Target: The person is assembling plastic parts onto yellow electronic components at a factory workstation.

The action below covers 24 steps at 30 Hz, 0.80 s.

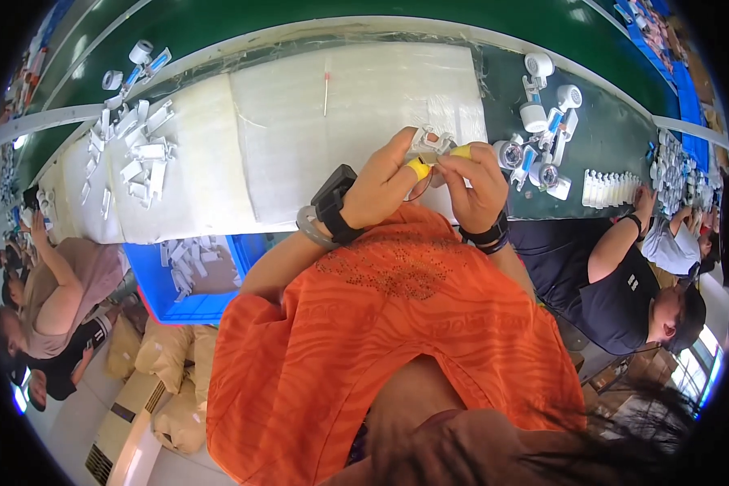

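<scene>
Pinching a small white plastic part (431,142), both hands (389,188) (478,188).

A white padded sheet (316,121) covers the workbench (607,138) beyond the fingertips. Left of the fingers lies a scatter of white plastic parts (138,150); right of them, on bare green surface, sit small white fans (543,121) and a row of white pieces (611,188).

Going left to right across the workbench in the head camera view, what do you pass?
Scattered white plastic parts → white foam sheet → left hand → small clear part held by both hands → right hand → assembled white and blue units → row of small white pieces.
</scene>
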### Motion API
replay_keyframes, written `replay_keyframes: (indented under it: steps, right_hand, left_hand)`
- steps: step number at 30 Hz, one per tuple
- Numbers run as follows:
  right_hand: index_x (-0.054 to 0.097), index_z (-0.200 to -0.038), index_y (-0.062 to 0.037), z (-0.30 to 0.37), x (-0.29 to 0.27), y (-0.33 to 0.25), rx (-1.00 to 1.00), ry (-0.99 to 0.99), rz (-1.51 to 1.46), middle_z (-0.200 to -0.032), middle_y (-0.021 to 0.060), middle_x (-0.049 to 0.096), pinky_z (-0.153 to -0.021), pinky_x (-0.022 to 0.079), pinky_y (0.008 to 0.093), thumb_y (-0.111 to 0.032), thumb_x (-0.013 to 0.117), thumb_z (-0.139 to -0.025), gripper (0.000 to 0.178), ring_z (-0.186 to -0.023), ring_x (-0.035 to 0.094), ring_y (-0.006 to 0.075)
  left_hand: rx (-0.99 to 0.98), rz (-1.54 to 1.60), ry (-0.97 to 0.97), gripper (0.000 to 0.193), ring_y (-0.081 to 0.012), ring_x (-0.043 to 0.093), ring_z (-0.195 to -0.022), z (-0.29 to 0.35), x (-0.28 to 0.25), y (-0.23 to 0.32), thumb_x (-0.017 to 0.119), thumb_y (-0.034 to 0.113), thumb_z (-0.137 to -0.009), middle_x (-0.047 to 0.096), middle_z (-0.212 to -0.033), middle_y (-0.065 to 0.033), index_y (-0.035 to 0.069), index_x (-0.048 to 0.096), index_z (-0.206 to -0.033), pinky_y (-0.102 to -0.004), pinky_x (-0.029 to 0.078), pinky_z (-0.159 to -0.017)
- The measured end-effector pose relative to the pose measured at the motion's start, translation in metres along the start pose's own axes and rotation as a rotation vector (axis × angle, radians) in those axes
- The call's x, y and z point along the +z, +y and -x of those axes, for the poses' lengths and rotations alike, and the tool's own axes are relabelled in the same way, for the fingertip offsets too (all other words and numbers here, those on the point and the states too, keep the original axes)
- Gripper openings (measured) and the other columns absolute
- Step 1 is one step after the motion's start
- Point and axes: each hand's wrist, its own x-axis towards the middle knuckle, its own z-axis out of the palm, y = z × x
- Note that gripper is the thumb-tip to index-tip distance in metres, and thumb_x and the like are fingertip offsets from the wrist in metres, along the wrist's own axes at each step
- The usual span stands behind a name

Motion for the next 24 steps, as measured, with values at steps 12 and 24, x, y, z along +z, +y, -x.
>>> replay_keyframes:
  steps: [12, 24]
  right_hand:
    - [0.07, -0.092, -0.008, -0.0025, 0.0024, 0.0035, 0.009, 0.028, 0.013, -0.084, 0.0048, 0.056, -0.073, 0.047, 0.0345, 0.002, 0.076, -0.069, 0.026, -0.081, 0.054, 0.0251]
    - [0.07, -0.091, -0.0078, -0.0084, -0.0047, 0.0007, 0.038, -0.032, -0.001, -0.084, 0.0053, 0.058, -0.075, 0.047, 0.0347, 0.003, 0.076, -0.069, 0.025, -0.083, 0.055, 0.0251]
  left_hand:
    - [0.023, -0.185, 0.002, 0.037, -0.0092, 0.049, -0.067, -0.002, -0.0014, 0.001, 0.034, 0.003, -0.091, 0.055, -0.083, -0.0049, 0.001, 0.044, -0.126, -0.0236, 0.043, -0.062]
    - [0.127, -0.263, 0.039, 0.032, -0.0161, 0.054, -0.072, -0.0023, 0.0018, -0.0057, 0.051, 0.017, -0.097, 0.06, -0.088, -0.0077, 0.001, 0.046, -0.124, -0.0259, 0.044, -0.065]
